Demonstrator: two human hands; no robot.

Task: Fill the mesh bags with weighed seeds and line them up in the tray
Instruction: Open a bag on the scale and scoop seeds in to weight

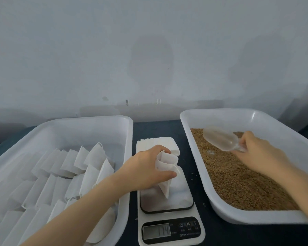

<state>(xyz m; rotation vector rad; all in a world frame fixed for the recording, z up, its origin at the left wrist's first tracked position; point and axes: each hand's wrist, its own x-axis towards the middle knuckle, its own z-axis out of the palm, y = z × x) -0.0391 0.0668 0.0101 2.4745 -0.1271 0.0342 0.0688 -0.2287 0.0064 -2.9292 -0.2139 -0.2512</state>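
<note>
My left hand (147,168) grips a white mesh bag (165,173) by its open mouth, its lower tip touching the platform of the digital scale (167,197). The scale's display (156,231) reads 174. My right hand (260,153) holds the handle of a clear plastic scoop (220,138), which hangs empty above the brown seeds (238,180) in the right white tray (220,114). In the left white tray (89,121) lie several filled white bags (75,171) in leaning rows. A stack of flat empty bags (160,143) sits behind the scale.
Everything stands on a dark tabletop (156,126) against a pale wall (149,50). A few stray seeds (194,174) lie on the table between the scale and the seed tray. The two trays flank the scale closely.
</note>
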